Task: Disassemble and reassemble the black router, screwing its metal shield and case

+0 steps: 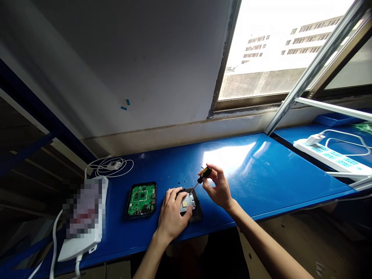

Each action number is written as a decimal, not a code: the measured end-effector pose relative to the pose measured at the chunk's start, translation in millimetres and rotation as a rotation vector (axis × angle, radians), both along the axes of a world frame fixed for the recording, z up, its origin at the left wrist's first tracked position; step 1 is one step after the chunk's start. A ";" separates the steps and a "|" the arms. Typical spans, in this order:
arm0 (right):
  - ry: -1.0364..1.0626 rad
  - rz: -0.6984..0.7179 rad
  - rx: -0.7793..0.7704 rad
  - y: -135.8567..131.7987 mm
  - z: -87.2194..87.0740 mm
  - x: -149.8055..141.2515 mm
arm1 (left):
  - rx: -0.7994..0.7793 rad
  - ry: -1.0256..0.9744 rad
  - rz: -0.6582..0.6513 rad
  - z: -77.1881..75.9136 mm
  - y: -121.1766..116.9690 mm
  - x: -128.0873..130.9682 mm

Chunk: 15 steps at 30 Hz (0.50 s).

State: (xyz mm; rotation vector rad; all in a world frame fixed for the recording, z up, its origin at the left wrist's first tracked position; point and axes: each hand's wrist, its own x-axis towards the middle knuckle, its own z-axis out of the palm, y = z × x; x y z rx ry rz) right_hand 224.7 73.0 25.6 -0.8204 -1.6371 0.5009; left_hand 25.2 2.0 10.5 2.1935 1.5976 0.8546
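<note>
Right grip [216, 185]: you're pinching the screwdriver [205, 173] by its handle.
Left grip [171, 213]: spread, unclenched, bracing the plate [190, 200].
Technique: press lightly, turn in line with the shaft.
Screwdriver: long axis slanted, tip down towards the counter's [244, 193] near-left corner.
Case [197, 213]: holding the plate, by the near edge.

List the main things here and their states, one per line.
Silver plate: partly under the left hand.
Screwdriver: in the right hand, tip down at the plate.
Green board: exposed, in a black case.
Small screws: loose.
White charger: cable coiled.
Power strip: adapter plugged in.
</note>
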 end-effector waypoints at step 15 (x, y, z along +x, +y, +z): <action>0.064 -0.002 -0.036 -3.0 -2.6 0.8 | -0.014 -0.010 -0.002 -0.7 0.1 -0.4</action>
